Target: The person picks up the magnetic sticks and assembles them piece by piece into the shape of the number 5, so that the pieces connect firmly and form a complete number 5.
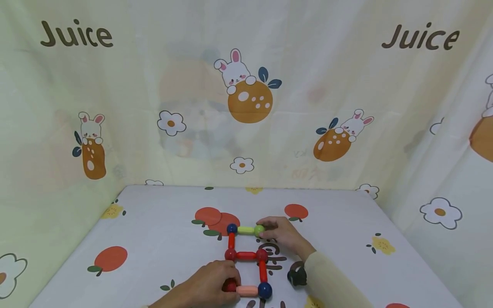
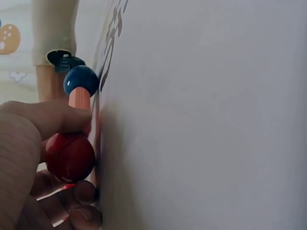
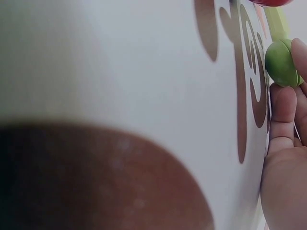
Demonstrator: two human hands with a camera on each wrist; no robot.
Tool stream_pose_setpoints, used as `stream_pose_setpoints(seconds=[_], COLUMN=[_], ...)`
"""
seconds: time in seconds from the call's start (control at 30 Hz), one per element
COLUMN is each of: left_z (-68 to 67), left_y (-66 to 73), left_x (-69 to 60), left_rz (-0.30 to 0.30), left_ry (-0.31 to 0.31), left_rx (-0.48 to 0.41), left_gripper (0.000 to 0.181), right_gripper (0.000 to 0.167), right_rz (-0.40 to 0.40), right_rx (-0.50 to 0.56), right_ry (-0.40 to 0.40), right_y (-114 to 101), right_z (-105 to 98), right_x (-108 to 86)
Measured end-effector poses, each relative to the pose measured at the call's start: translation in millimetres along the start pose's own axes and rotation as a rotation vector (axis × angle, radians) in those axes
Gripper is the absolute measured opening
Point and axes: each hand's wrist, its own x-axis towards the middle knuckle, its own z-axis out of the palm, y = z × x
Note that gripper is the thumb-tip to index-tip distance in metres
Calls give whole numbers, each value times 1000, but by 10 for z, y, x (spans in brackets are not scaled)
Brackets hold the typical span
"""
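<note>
A chain of balls and rods lies flat on the table in an S-like shape. My left hand [image 1: 209,282] grips the red ball [image 2: 72,158] at its near-left end, which joins a pink rod [image 1: 247,291] and then a blue ball [image 1: 265,290]. Red rods [image 1: 246,256] and two more red balls [image 1: 262,255] form the middle. At the far left corner a second blue ball [image 1: 232,229] meets a yellow-green rod [image 1: 245,230]. The green ball [image 3: 280,62] on that rod's right end is pinched between the thumb and fingers of my right hand [image 1: 286,234].
The white tablecloth [image 1: 161,231] carries printed fruit, flowers and dark lettering under the chain. A dark device [image 1: 297,276] sits at the right wrist by the cream sleeve [image 1: 335,282]. Printed curtains [image 1: 308,55] enclose the table at the back and sides.
</note>
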Motion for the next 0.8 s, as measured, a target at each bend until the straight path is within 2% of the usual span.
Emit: stream_pose_setpoints(seconds=[0.17,0.5,0.8], left_z=[-1,0,38], left_y=[-10,4,11], left_x=[-14,26,31], left_rz=[11,8,-26], left_ry=[20,7,-14], left_rx=[-21,-16,-51], left_gripper=[13,13,14], right_gripper=[37,37,39], right_rz=[-3,-5,16], right_rx=[4,-14,20], right_ry=[2,5,-4], right_y=[-12,-27,1], right_z=[9,-29,-9], right_x=[-13,-29,-21])
